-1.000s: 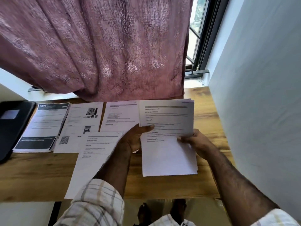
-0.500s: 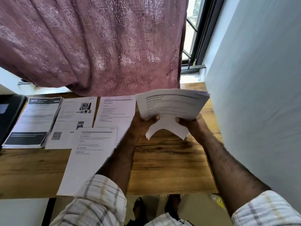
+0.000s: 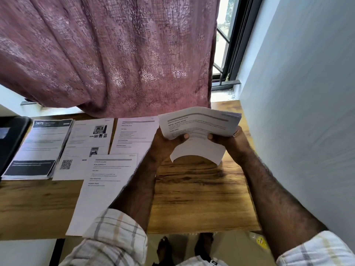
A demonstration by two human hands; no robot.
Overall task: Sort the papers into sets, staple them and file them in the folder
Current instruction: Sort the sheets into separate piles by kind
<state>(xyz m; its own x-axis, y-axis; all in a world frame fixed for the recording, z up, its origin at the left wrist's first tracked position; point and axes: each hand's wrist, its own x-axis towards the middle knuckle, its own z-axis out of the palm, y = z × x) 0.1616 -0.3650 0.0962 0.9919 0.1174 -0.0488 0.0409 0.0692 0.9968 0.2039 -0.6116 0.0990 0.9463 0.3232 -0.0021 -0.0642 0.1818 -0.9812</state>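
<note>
I hold a stack of printed papers [image 3: 199,123] above the right part of the wooden table [image 3: 196,198]. My left hand [image 3: 165,144] grips its left edge with the thumb on top. My right hand [image 3: 228,141] grips its right edge the same way. The lowest sheet curls down below the stack. On the table lie a text sheet [image 3: 132,135], a sheet with photos and a QR code [image 3: 84,146], a thick dark-headed stack [image 3: 38,148] at the left, and a nearer sheet [image 3: 103,189] overhanging the front edge. A black folder [image 3: 9,135] sits at the far left.
A mauve curtain [image 3: 107,54] hangs over the table's back edge. A window [image 3: 228,45] is behind it at the right. A pale wall [image 3: 303,112] runs along the table's right side. My feet show below the front edge.
Both hands lifted the paper stack off the table and tilted it up. The bottom sheet that lay flat now hangs curled under it.
</note>
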